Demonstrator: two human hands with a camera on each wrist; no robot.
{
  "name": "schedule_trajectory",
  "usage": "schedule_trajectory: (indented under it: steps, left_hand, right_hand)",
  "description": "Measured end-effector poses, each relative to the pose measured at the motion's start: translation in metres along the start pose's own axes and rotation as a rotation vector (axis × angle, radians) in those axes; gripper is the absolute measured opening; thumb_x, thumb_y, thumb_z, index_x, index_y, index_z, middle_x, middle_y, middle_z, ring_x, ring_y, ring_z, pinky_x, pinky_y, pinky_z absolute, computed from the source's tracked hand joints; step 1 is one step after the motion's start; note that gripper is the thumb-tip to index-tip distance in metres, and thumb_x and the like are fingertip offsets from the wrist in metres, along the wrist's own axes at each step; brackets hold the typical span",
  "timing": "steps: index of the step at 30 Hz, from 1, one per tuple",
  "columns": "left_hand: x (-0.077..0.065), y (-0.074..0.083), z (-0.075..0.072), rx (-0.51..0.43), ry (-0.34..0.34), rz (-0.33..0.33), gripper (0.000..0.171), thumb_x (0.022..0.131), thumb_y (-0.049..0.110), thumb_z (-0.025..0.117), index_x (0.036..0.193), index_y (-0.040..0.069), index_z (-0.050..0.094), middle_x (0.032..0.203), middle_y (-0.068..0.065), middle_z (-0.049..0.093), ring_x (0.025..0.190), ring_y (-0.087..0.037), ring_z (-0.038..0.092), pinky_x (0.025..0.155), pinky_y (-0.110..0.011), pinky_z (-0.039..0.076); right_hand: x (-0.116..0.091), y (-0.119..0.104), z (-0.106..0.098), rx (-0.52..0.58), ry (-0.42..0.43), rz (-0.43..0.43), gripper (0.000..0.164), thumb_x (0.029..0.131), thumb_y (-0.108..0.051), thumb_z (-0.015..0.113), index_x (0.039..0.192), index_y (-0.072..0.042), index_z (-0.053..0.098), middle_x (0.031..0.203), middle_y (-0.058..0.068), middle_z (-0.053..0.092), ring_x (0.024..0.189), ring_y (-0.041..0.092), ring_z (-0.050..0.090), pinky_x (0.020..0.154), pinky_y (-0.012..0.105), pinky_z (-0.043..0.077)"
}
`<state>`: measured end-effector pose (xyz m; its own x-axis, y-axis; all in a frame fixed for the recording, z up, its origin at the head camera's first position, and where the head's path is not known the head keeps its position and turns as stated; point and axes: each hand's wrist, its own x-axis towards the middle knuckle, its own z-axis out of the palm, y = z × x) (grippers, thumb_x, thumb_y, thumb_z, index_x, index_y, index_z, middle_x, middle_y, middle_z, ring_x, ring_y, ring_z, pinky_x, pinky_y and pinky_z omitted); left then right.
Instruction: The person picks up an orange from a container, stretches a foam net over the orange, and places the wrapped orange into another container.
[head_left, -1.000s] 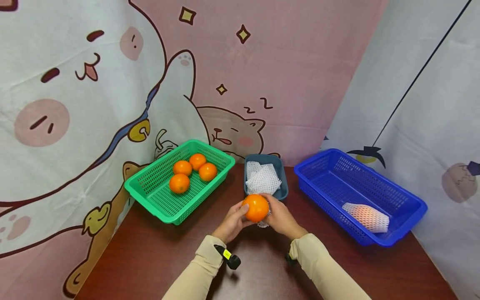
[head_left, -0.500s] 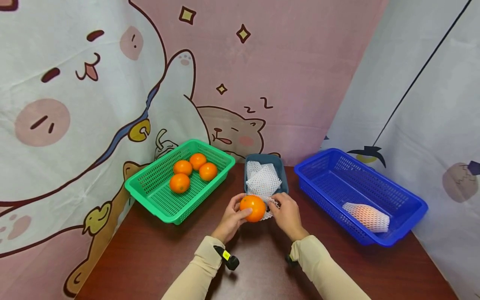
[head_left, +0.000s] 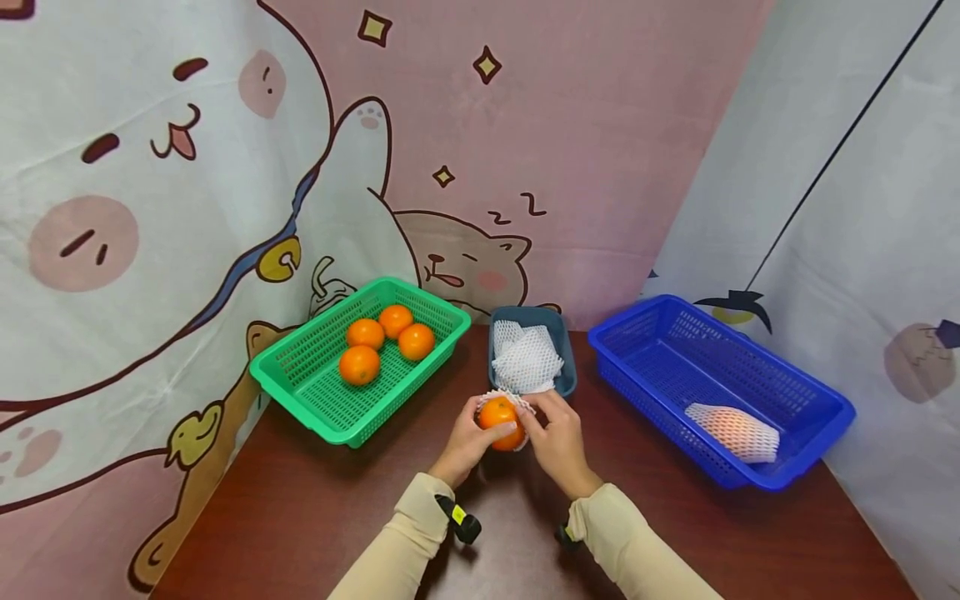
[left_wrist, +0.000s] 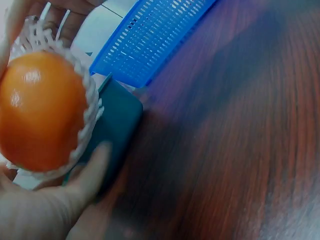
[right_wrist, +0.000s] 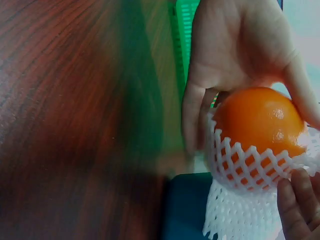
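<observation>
An orange (head_left: 497, 412) sits partly inside a white foam net sleeve (right_wrist: 250, 167), its upper part bare. My left hand (head_left: 461, 446) holds the fruit from the left, thumb across its near side. From the right, my right hand (head_left: 558, 442) pinches the sleeve's edge beside the fruit. In the right wrist view the net wraps the lower part of the orange (right_wrist: 262, 120) and hangs loose below. The left wrist view shows the mesh rim curving round the orange (left_wrist: 42, 112). Some fingers are hidden behind the fruit.
A green basket (head_left: 300, 417) with several oranges stands at the left. Behind the hands, a dark grey-blue bin (head_left: 567, 358) contains white foam nets (head_left: 528, 358). At the right, a blue basket (head_left: 637, 350) holds a net-wrapped fruit (head_left: 735, 433). All stand on a brown table (head_left: 300, 517).
The sleeve, earlier behind and beside the orange, now surrounds part of it. My right hand has shifted its fingers to the net's edge. The baskets stay as they were.
</observation>
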<state>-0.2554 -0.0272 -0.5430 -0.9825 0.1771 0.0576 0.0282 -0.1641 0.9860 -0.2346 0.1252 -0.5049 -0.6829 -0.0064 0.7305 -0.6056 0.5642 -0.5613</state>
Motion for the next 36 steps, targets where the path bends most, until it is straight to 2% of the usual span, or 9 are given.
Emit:
schedule_trajectory:
  steps: [4, 10, 13, 18, 22, 26, 30, 33, 36]
  left_hand:
    - [-0.001, 0.0, 0.0, -0.191, -0.084, -0.088, 0.063, 0.088, 0.011, 0.071, 0.138, 0.005, 0.033, 0.131, -0.016, 0.043, 0.108, -0.029, 0.057, 0.081, -0.048, 0.054]
    - [-0.004, 0.003, -0.004, -0.322, -0.176, -0.167, 0.08, 0.091, 0.005, 0.062, 0.154, 0.009, 0.012, 0.151, -0.02, 0.023, 0.12, -0.034, 0.049, 0.095, -0.047, 0.046]
    - [-0.002, 0.001, -0.006, -0.36, -0.159, -0.136, 0.078, 0.088, -0.001, 0.062, 0.152, 0.0, 0.016, 0.149, -0.022, 0.03, 0.116, -0.031, 0.053, 0.094, -0.042, 0.048]
    - [-0.001, -0.002, -0.007, -0.359, -0.119, -0.103, 0.057, 0.087, 0.003, 0.066, 0.139, -0.005, 0.042, 0.129, -0.019, 0.052, 0.104, -0.027, 0.06, 0.089, -0.038, 0.051]
    - [-0.004, -0.003, -0.006, -0.455, -0.094, -0.141, 0.058, 0.088, 0.006, 0.065, 0.139, 0.001, 0.037, 0.132, -0.016, 0.047, 0.106, -0.028, 0.059, 0.092, -0.051, 0.048]
    - [-0.004, -0.003, -0.003, -0.538, -0.038, -0.147, 0.062, 0.087, 0.001, 0.064, 0.136, 0.006, 0.027, 0.135, -0.018, 0.04, 0.106, -0.029, 0.059, 0.092, -0.053, 0.047]
    - [-0.001, -0.001, 0.0, -0.472, 0.022, -0.083, 0.068, 0.083, -0.005, 0.067, 0.135, 0.005, 0.025, 0.133, -0.02, 0.039, 0.104, -0.028, 0.059, 0.087, -0.045, 0.052]
    - [0.002, 0.003, 0.0, -0.28, 0.065, -0.006, 0.081, 0.076, -0.005, 0.076, 0.141, 0.006, 0.028, 0.135, -0.017, 0.04, 0.11, -0.026, 0.054, 0.088, -0.036, 0.052]
    - [0.001, 0.012, -0.002, -0.044, 0.071, 0.066, 0.091, 0.072, -0.002, 0.082, 0.147, 0.007, 0.031, 0.138, -0.015, 0.042, 0.115, -0.027, 0.049, 0.093, -0.031, 0.048]
  right_hand:
    - [-0.001, 0.005, 0.0, -0.033, -0.006, 0.014, 0.01, 0.081, -0.005, 0.078, 0.089, -0.007, 0.073, 0.082, 0.0, 0.061, 0.069, 0.012, 0.055, 0.061, 0.028, 0.049]
    - [0.0, 0.017, -0.005, -0.083, 0.004, 0.039, 0.011, 0.081, -0.004, 0.078, 0.09, -0.007, 0.073, 0.082, 0.001, 0.064, 0.069, 0.014, 0.056, 0.062, 0.029, 0.049]
    - [0.0, 0.02, -0.006, -0.074, 0.007, 0.042, 0.01, 0.081, -0.003, 0.077, 0.09, -0.006, 0.073, 0.083, 0.002, 0.067, 0.07, 0.016, 0.059, 0.063, 0.033, 0.051]
    - [0.002, 0.019, -0.005, -0.093, 0.032, 0.024, 0.013, 0.08, -0.005, 0.079, 0.092, -0.006, 0.074, 0.088, 0.004, 0.071, 0.074, 0.018, 0.064, 0.069, 0.036, 0.054]
    - [0.005, 0.015, -0.004, -0.067, 0.081, 0.002, 0.011, 0.08, -0.006, 0.079, 0.091, -0.007, 0.074, 0.088, 0.002, 0.07, 0.077, 0.018, 0.062, 0.071, 0.026, 0.051]
    - [0.005, 0.01, -0.002, 0.046, 0.112, -0.099, 0.012, 0.079, 0.0, 0.077, 0.089, -0.006, 0.074, 0.092, 0.005, 0.07, 0.082, 0.021, 0.06, 0.077, 0.021, 0.045]
    - [0.002, 0.007, 0.001, 0.12, 0.072, -0.19, 0.016, 0.077, 0.004, 0.076, 0.09, -0.006, 0.074, 0.095, 0.007, 0.07, 0.087, 0.023, 0.061, 0.083, 0.023, 0.045]
    - [-0.002, 0.007, 0.001, 0.125, 0.015, -0.151, 0.016, 0.077, 0.002, 0.077, 0.091, -0.006, 0.073, 0.095, 0.007, 0.069, 0.088, 0.023, 0.061, 0.084, 0.024, 0.047]
    - [-0.003, 0.008, -0.001, 0.1, -0.06, -0.048, 0.023, 0.079, -0.003, 0.079, 0.099, -0.004, 0.07, 0.092, 0.008, 0.067, 0.085, 0.022, 0.063, 0.079, 0.03, 0.051]
